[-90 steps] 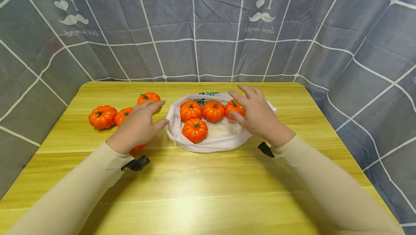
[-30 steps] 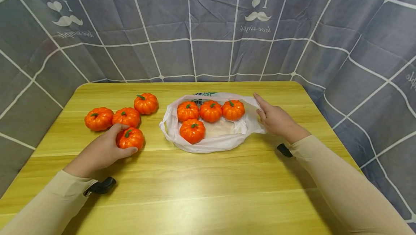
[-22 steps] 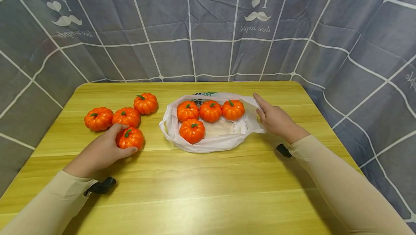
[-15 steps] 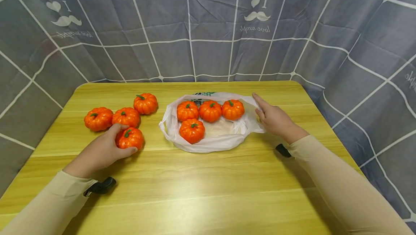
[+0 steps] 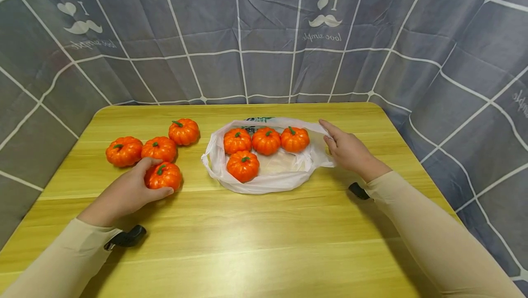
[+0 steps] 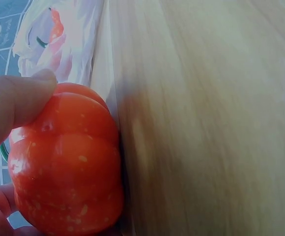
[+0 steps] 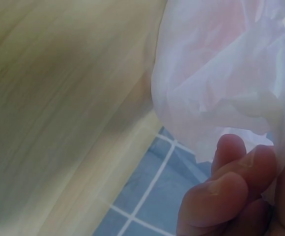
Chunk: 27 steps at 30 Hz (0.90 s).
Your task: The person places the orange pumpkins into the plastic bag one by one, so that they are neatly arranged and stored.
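My left hand [image 5: 129,192] grips a small orange pumpkin [image 5: 166,176] on the table, thumb on its near side and fingers round the far side. Close up in the left wrist view, that pumpkin [image 6: 69,157] has pale specks and rests against the wood. At the table's middle lies a white plastic bag [image 5: 264,187], its mouth spread wide. Inside sit several pumpkins [image 5: 243,166], three of them in a row at the back. My right hand [image 5: 350,151] pinches the bag's right edge; the right wrist view shows curled fingers [image 7: 213,196] at the thin plastic [image 7: 216,83].
Left of the bag, three more pumpkins [image 5: 123,151] stand loose, just beyond my left hand. The wooden table [image 5: 247,243] runs back to a grey curtain [image 5: 268,27] with white grid lines, which also hangs along both sides.
Since three seconds ago, my left hand has moved left and nearer, taking hold of the front pumpkin. My right hand has shifted right to the bag's edge. Over the last second both stay almost still.
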Available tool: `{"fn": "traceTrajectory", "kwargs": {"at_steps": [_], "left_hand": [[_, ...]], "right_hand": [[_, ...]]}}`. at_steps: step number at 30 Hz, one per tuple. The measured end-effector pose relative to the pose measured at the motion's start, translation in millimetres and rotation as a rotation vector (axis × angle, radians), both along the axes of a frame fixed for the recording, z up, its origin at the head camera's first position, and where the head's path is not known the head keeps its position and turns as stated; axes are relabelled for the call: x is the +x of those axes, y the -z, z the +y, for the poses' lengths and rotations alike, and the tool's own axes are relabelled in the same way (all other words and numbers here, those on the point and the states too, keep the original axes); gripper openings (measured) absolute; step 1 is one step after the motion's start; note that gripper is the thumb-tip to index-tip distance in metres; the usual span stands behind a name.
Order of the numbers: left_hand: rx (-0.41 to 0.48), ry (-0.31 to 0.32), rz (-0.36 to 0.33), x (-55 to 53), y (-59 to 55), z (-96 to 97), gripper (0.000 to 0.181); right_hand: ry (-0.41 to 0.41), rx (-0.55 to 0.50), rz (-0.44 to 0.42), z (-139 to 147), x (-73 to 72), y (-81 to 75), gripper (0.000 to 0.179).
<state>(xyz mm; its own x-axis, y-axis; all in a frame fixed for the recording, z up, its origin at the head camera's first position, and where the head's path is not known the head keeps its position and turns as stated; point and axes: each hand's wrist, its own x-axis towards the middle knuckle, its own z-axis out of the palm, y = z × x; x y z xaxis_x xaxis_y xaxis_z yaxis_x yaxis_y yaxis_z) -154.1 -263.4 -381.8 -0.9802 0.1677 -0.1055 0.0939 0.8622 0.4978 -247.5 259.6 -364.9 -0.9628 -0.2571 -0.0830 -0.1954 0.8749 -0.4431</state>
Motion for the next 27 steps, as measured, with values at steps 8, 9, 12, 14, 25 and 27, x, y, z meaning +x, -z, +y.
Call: {"fn": "traceTrajectory", "kwargs": {"at_steps": [8,9,12,14,25,27], "left_hand": [[-0.015,-0.002,0.009,0.7,-0.4,1.0,0.087],[-0.015,-0.005,0.01,1.0,-0.5,1.4,0.086],[-0.009,-0.005,0.025,2.5,-0.7,3.0,0.084],[-0.003,-0.003,0.037,3.5,-0.5,3.4,0.083],[0.082,-0.027,0.143,10.8,-23.2,7.1,0.085],[0.094,-0.013,0.196,11.2,-30.5,13.2,0.082]], "right_hand": [[0.002,-0.039,0.005,2,0.8,-0.2,0.059],[0.003,-0.041,0.004,2,0.8,-0.1,0.059],[0.002,-0.038,0.014,2,1.1,-0.1,0.059],[0.001,-0.035,0.018,2,1.3,0.1,0.059],[-0.005,-0.041,0.023,1,1.7,-1.1,0.06],[-0.007,-0.044,0.026,1,1.9,-1.7,0.06]]}}
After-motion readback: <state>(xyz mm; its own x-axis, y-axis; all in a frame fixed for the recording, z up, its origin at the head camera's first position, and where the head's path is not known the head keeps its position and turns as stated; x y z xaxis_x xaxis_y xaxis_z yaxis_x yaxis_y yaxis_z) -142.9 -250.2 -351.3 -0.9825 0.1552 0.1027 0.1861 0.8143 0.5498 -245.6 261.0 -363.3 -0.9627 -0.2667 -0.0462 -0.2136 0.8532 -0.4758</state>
